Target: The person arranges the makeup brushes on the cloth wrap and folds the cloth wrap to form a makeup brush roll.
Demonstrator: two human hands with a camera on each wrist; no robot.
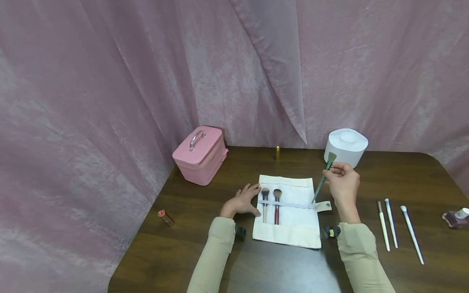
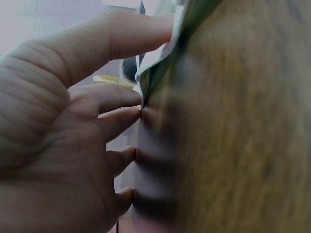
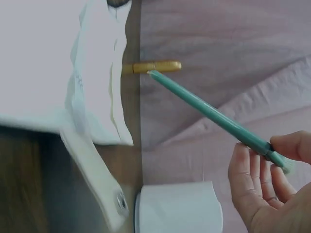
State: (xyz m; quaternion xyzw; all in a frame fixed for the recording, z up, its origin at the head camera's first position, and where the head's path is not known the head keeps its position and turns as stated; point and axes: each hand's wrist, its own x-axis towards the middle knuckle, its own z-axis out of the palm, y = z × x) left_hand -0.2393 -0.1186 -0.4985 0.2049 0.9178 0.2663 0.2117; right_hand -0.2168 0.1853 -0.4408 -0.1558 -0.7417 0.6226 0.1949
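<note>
A white cloth brush roll (image 1: 296, 228) lies unfolded on the table, with two makeup brushes tucked under its lilac band: a white-handled brush (image 1: 265, 203) and a red-handled brush (image 1: 277, 207). My right hand (image 1: 344, 185) pinches a green makeup brush (image 3: 209, 112) near its bristles, which point up. The handle tip slants down over the right end of the band, beside the snap strap (image 1: 324, 206). With fingers spread, my left hand (image 1: 243, 200) rests at the roll's left edge; in the left wrist view its thumb and fingertips touch the cloth border and the table.
Several slim brushes (image 1: 391, 224) lie on the right, with a purple item (image 1: 454, 218) beyond them. Behind stand a pink case (image 1: 199, 156), a gold tube (image 1: 277, 153) and a white container (image 1: 346, 146). A lipstick-like tube (image 1: 166, 217) lies at left. A curtain (image 1: 249, 81) hangs behind.
</note>
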